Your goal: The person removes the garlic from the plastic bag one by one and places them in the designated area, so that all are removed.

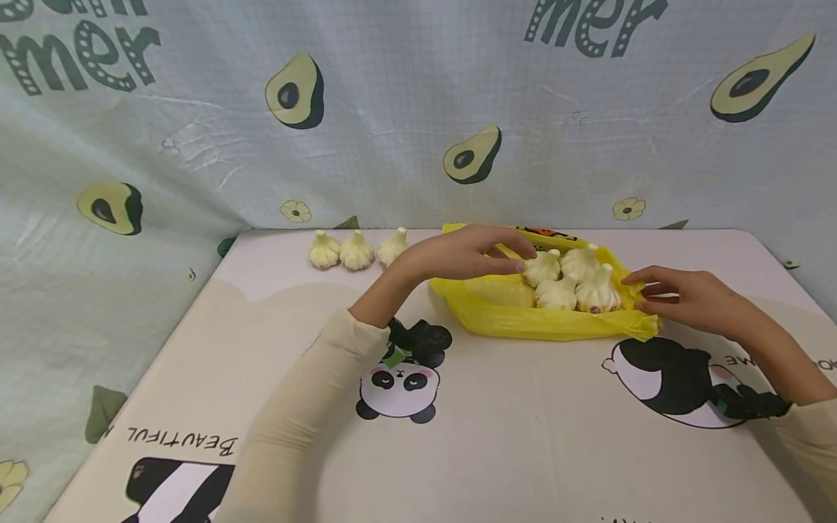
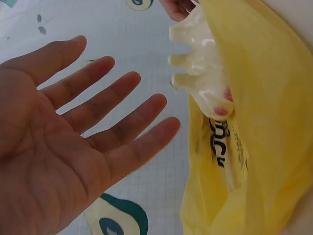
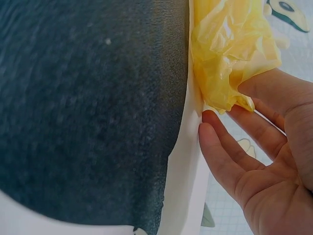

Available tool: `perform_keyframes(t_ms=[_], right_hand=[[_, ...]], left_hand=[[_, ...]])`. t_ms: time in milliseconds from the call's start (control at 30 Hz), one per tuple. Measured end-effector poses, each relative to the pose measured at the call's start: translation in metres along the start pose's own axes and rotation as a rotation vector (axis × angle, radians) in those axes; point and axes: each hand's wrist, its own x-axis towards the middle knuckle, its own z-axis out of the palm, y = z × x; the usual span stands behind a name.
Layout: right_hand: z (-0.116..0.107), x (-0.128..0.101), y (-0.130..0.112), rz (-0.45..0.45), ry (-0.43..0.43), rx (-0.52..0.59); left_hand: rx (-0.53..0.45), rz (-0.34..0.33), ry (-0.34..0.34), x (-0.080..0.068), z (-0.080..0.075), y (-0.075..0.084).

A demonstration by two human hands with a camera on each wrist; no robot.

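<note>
A yellow plastic bag [image 1: 523, 319] lies open at the middle of the table with several garlic bulbs [image 1: 575, 280] in it. My left hand [image 1: 519, 258] reaches over the bag from the left, fingers straight and spread, its fingertips at the nearest bulb [image 1: 541, 267]. In the left wrist view the palm [image 2: 122, 83] is open and empty, with the bulbs [image 2: 200, 63] just beyond the fingertips and the bag [image 2: 274, 122] on the right. My right hand [image 1: 637, 290] pinches the bag's crumpled right edge [image 3: 230, 58] between thumb and fingers [image 3: 220, 142].
Three more garlic bulbs [image 1: 356, 250] sit in a row at the table's back left. The table mat [image 1: 523, 436] carries panda prints. An avocado-print cloth [image 1: 392, 109] hangs behind and to the left. The table's edges run close on both sides.
</note>
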Motion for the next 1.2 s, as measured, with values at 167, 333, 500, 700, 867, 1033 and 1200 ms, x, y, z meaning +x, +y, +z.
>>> perform_keyframes(t_ms=[167,333,500,700,867,1033,1200], right_hand=[[0.0,-0.001,0.0,0.002,-0.001,-0.002],[0.0,-0.001,0.0,-0.001,0.0,0.004],[0.0,-0.001,0.0,-0.007,0.005,0.001],[-0.001,-0.001,0.0,-0.007,0.007,0.004],[0.0,-0.001,-0.001,-0.004,0.001,0.006],[0.0,-0.002,-0.001,0.002,-0.001,0.009],[0.001,-0.002,0.001,-0.01,0.006,0.002]], left_hand=[[-0.031,0.006,-0.038,0.019,0.004,0.005],[-0.026,-0.021,-0.088,0.039,0.007,0.007],[-0.013,-0.034,-0.173,0.057,0.008,0.006],[0.045,-0.075,-0.291,0.079,0.005,0.004],[0.03,-0.18,-0.391,0.096,0.002,0.007],[-0.074,-0.354,-0.494,0.107,0.005,0.011],[-0.149,-0.449,-0.515,0.114,0.008,0.011]])
